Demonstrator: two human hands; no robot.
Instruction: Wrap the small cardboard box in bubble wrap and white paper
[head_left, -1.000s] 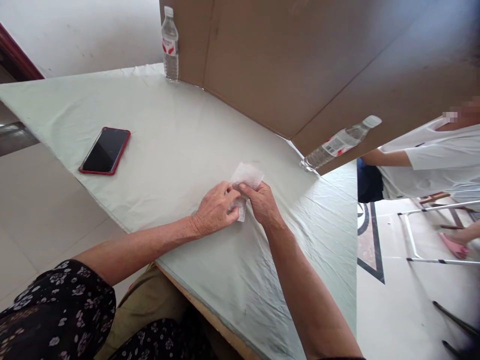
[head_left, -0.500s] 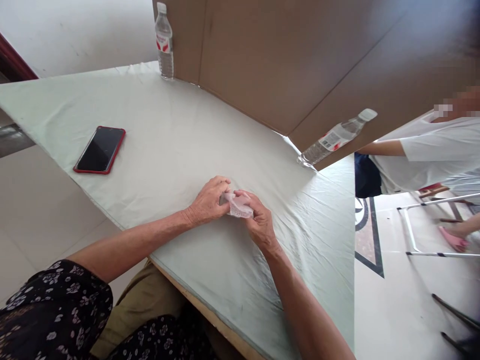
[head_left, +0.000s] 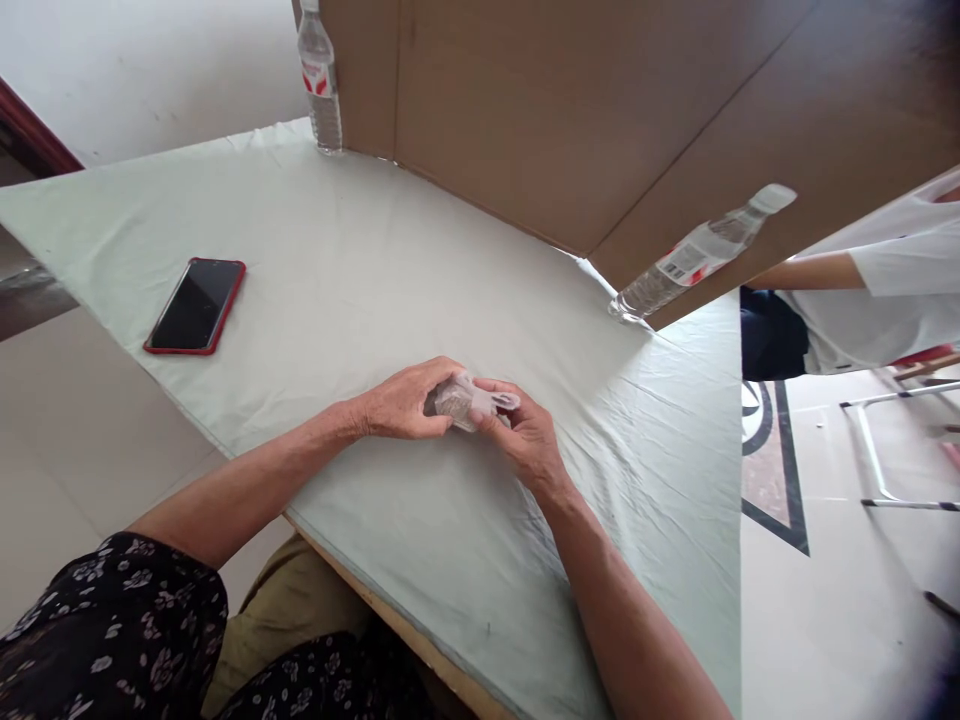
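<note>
A small bundle of translucent bubble wrap (head_left: 456,400) is between my two hands, above the table near its front edge. My left hand (head_left: 412,402) curls round its left end, thumb below and fingers above. Something dark shows at that end by my palm, but I cannot make out what it is. My right hand (head_left: 517,425) pinches the right end between thumb and fingers, where a loose fold of the wrap sticks out over the fingers. What the wrap encloses, if anything, is hidden.
A phone in a red case (head_left: 196,306) lies on the pale green tablecloth (head_left: 315,270) at left. A cardboard panel (head_left: 510,130) stands at the back, with a water bottle (head_left: 321,85) at its left and another bottle (head_left: 701,255) at its right. A person in a white shirt (head_left: 900,270) is beyond it.
The bubble wrap has turned in my hands; a loose fold now juts out at my right fingers. My left hand has opened wider round its end. The view has shifted slightly.
</note>
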